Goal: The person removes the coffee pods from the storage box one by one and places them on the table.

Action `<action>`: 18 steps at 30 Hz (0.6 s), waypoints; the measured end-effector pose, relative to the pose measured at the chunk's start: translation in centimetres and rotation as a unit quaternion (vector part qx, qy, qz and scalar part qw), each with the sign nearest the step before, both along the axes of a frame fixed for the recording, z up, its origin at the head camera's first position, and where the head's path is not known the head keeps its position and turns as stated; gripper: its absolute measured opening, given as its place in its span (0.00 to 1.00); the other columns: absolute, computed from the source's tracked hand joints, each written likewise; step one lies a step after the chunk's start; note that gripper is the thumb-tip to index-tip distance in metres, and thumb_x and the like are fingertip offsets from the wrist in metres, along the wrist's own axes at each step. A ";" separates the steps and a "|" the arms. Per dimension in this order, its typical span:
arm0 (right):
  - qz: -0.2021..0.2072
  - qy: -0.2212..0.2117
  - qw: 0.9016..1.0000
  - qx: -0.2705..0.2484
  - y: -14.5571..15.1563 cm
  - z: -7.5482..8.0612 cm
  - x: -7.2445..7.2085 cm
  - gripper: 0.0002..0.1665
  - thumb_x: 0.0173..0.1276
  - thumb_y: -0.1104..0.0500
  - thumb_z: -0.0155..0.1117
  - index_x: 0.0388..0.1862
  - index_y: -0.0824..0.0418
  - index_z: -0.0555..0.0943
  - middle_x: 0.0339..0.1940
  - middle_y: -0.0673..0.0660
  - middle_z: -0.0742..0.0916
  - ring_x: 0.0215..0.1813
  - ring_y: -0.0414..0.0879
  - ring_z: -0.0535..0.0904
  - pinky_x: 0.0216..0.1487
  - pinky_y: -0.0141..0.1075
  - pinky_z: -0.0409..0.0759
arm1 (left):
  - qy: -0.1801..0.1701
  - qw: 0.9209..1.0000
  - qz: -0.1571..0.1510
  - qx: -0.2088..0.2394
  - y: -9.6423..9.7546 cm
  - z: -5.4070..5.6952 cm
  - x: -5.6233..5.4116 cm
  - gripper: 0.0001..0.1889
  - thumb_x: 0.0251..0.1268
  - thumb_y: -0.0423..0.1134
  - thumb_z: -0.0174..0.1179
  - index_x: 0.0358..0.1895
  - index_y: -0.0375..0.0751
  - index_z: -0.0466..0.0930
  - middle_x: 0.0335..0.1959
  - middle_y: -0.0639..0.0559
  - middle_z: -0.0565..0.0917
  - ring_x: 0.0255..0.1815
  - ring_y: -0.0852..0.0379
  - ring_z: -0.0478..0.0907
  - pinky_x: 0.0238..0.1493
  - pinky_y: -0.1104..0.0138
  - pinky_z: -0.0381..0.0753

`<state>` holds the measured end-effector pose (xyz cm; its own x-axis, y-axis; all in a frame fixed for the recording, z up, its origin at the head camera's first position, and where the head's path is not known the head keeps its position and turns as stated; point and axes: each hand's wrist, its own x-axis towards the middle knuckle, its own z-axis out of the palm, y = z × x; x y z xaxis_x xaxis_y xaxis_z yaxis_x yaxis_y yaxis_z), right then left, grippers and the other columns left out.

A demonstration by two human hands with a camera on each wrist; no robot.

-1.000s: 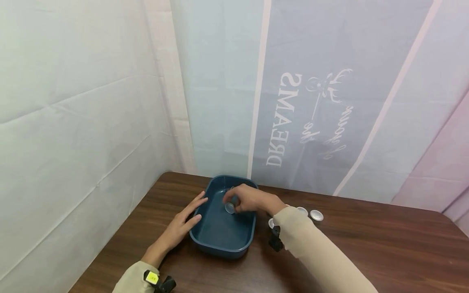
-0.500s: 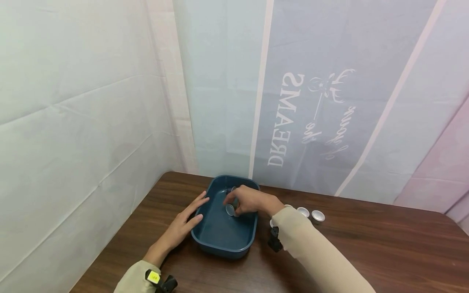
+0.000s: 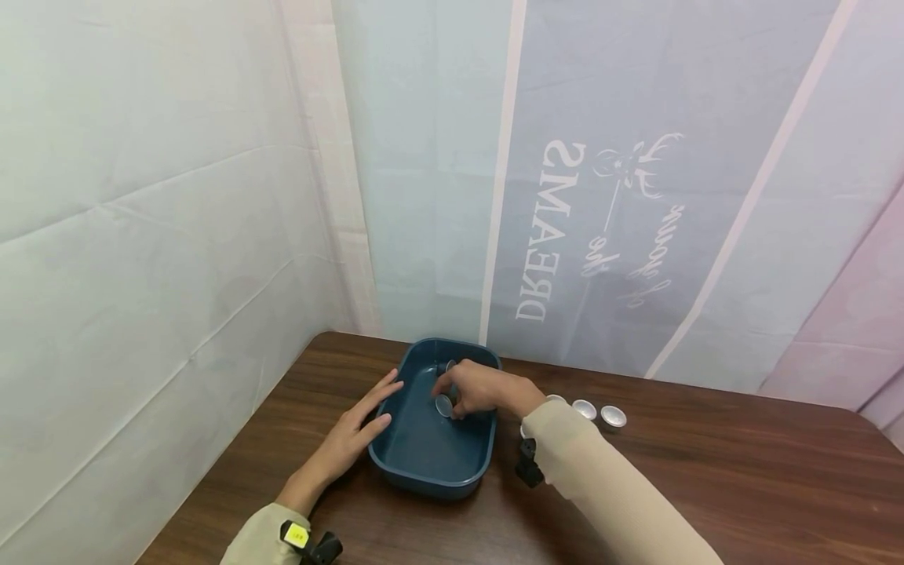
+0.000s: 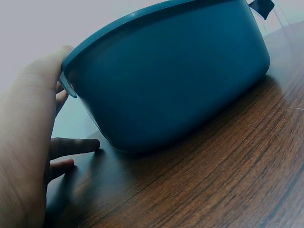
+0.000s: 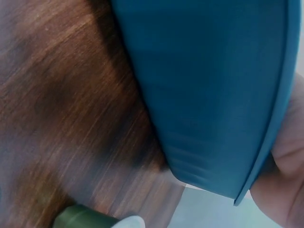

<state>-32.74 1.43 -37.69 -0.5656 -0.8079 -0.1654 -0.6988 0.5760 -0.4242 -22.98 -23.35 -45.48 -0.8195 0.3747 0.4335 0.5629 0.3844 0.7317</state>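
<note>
In the head view a deep blue plastic basin (image 3: pixel 424 479) stands on the table. My right hand (image 3: pixel 487 387) reaches over its right rim and pinches a coffee capsule (image 3: pixel 443 406) low inside, the round silvery lid facing up and left. Another capsule (image 3: pixel 450 366) sits near the far end of the basin, partly covered by that hand. At the left rim, my left hand (image 3: pixel 346 439) rests with fingers extended. The left wrist view has its thumb side by the rim and two fingertips lower, beside the basin wall (image 4: pixel 171 76).
Right of the basin, several capsules stand lid up on the brown table (image 3: pixel 706 471), among them one at the right end (image 3: pixel 613 417) and one beside it (image 3: pixel 585 409). The right sleeve partly covers others. A green capsule (image 5: pixel 88 218) shows in the right wrist view. Fabric hangs behind.
My right hand has sunk very slightly with the capsule inside the basin. The left hand keeps its place at the rim.
</note>
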 end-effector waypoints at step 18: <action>0.030 0.015 0.989 -0.141 2.8 3.0 1.8 0.24 0.61 0.58 0.70 0.58 0.53 0.80 0.31 0.44 0.85 0.27 0.34 0.80 0.27 0.32 0.78 | 0.015 1.000 -0.001 -0.007 0.1 0.1 0.3 0.25 0.75 0.35 0.46 0.73 0.41 0.59 0.76 0.46 0.52 0.74 0.44 0.50 0.61 0.36 0.56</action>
